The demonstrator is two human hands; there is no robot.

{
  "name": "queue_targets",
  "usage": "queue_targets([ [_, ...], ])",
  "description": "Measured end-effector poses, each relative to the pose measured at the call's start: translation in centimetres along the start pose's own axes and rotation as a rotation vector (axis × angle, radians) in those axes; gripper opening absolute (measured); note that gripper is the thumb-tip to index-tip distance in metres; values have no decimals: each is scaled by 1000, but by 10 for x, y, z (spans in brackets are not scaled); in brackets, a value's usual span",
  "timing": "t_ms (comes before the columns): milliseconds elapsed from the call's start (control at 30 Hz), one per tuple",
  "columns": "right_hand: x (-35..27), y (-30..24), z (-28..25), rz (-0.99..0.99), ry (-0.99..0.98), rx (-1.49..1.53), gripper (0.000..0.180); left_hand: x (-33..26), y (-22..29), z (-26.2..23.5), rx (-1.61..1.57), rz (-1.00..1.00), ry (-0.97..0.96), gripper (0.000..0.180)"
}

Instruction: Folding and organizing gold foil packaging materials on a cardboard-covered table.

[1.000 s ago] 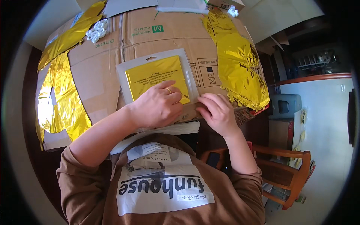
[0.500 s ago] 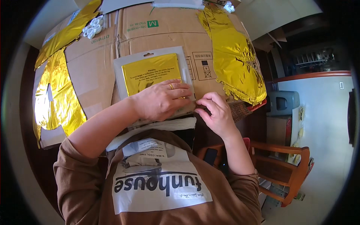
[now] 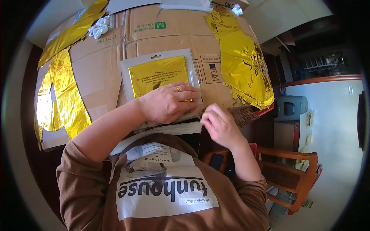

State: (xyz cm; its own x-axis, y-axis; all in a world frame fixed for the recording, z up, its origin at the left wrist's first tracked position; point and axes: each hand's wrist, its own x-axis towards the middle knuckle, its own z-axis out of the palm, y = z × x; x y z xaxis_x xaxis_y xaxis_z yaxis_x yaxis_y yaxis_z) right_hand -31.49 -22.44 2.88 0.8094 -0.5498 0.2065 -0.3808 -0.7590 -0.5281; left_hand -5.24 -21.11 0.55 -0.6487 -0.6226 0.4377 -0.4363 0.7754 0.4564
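A clear flat plastic package [image 3: 192,69] with a hanging hole at its top lies on the cardboard near me. Inside it is a folded gold foil sheet [image 3: 158,69] with dark print. Across the lower part of this package rests my left hand [image 3: 169,104], its fingers lying flat and pointing right, a ring on one of them. My right hand [image 3: 220,125] is just off the package's lower right corner, with fingers curled into a pinch. Whatever those fingertips hold, if anything, is too small to make out.
Flattened cardboard [image 3: 169,29] covers the table. A gold foil balloon [image 3: 244,57] lies flat at the right, another foil piece [image 3: 63,96] at the left. White rings [image 3: 99,27] sit at the far left. A woven basket [image 3: 243,116] and wooden chair [image 3: 289,154] stand at the right.
My right hand has drawn down a little from the package's corner, and its fingers are curled more tightly. The left hand stays on the package.
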Motion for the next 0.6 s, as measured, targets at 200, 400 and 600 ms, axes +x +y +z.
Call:
queue_targets([
  [200,-4,-33,-4,-86,-37,169,20,-4,0,-1,23,3,5,41],
  [400,4,-13,-5,82,-43,244,17,-1,19,-23,152,129,95,41],
  [600,8,-14,-10,139,-102,230,16,-1,45,1,233,-46,40,20],
])
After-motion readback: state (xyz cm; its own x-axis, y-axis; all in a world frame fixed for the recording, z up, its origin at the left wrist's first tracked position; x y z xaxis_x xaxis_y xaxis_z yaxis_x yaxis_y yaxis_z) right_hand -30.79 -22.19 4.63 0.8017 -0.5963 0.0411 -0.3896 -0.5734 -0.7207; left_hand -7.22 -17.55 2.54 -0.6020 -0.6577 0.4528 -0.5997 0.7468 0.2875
